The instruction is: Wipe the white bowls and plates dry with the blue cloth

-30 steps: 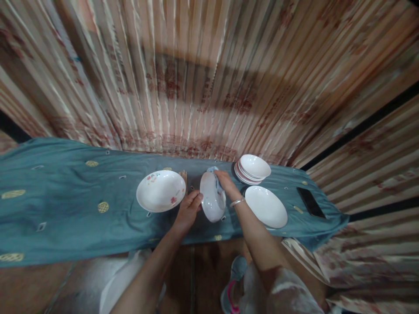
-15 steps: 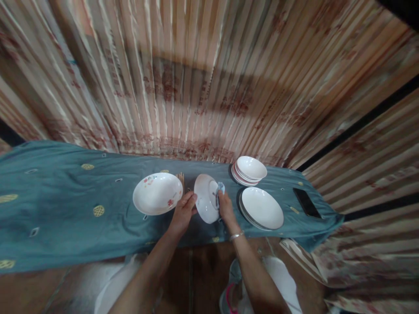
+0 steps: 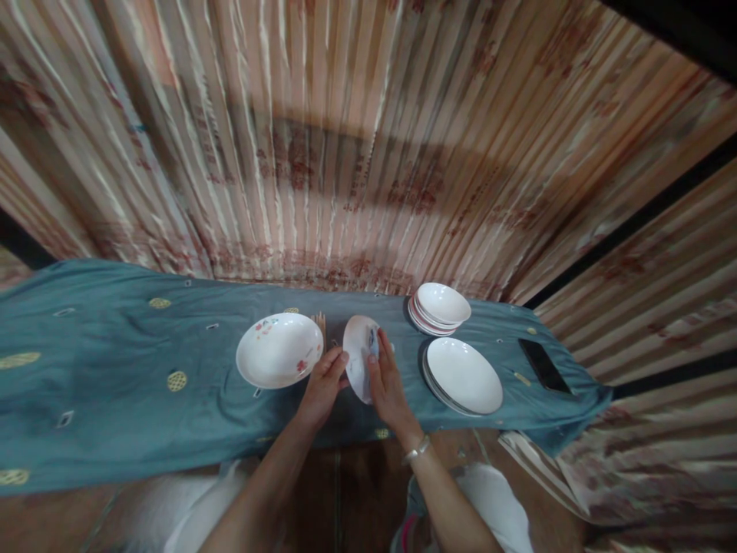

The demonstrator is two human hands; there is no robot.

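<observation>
A white bowl (image 3: 358, 361) is held up on its side above the table, its outer side turned partly towards me. My left hand (image 3: 327, 378) pinches it by the left edge, with the thumb on the near face. Against its right part lies my right hand (image 3: 388, 382), pressing a small blue-and-white cloth (image 3: 374, 342) to the surface; the fingers hide most of the cloth. Just left of my left hand stands a wide white dish (image 3: 279, 352) with a red and blue flower pattern. Several wooden chopsticks (image 3: 321, 324) lie between the dish and the bowl.
At the right, a stack of small bowls (image 3: 443, 304) stands behind a stack of large white plates (image 3: 464, 376). A black phone (image 3: 544, 365) rests near the right end of the green tablecloth (image 3: 115, 361). Pleated curtains (image 3: 345, 153) hang close behind the table.
The bowl has turned and now looks narrower. My right hand has shifted slightly left over its surface, flattening with the cloth under its fingers. My left hand keeps its hold on the edge.
</observation>
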